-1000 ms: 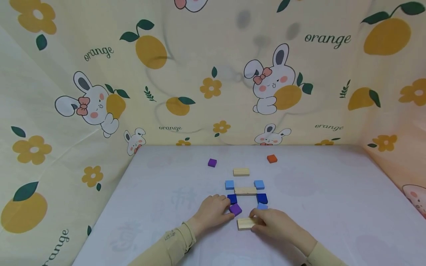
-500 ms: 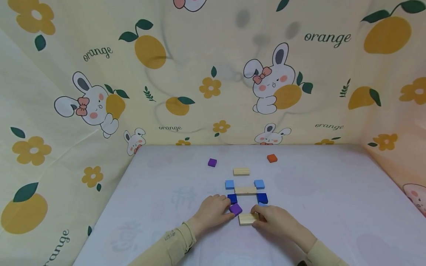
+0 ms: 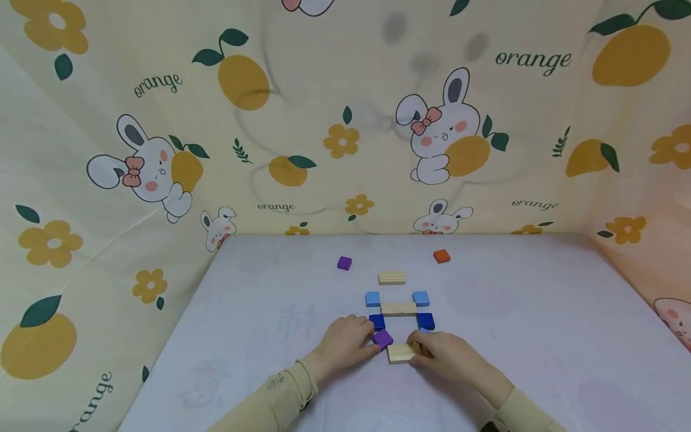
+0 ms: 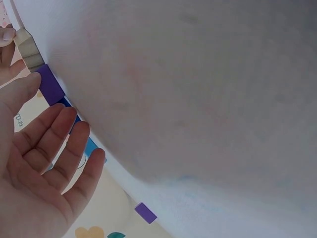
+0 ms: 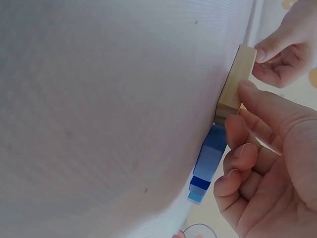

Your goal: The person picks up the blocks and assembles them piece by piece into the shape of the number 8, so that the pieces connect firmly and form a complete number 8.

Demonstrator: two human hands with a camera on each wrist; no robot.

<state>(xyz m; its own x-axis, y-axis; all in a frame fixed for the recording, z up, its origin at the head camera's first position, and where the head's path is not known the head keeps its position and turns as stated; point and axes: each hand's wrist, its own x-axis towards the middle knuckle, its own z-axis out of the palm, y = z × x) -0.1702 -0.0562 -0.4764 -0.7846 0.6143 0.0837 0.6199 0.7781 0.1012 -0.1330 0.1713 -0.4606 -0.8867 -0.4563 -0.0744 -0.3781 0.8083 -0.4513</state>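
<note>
My right hand pinches the right end of a flat wooden block between thumb and fingers. This block lies at the near end of a layout of blocks, just in front of a purple block. My left hand rests beside the layout with relaxed fingers. Its thumb touches the purple block in the left wrist view, and its fingertips lie along a dark blue block. Mostly behind my right fingers is a light blue block. Another dark blue block sits beyond it.
A wooden block spans between the two sides, with light blue blocks at its far corners. Farther back lie another wooden block, a purple block and an orange block. A patterned cloth rises behind the table.
My right hand has slid the wooden block away from me, up close to the purple block and light blue block. The left hand stays in place.
</note>
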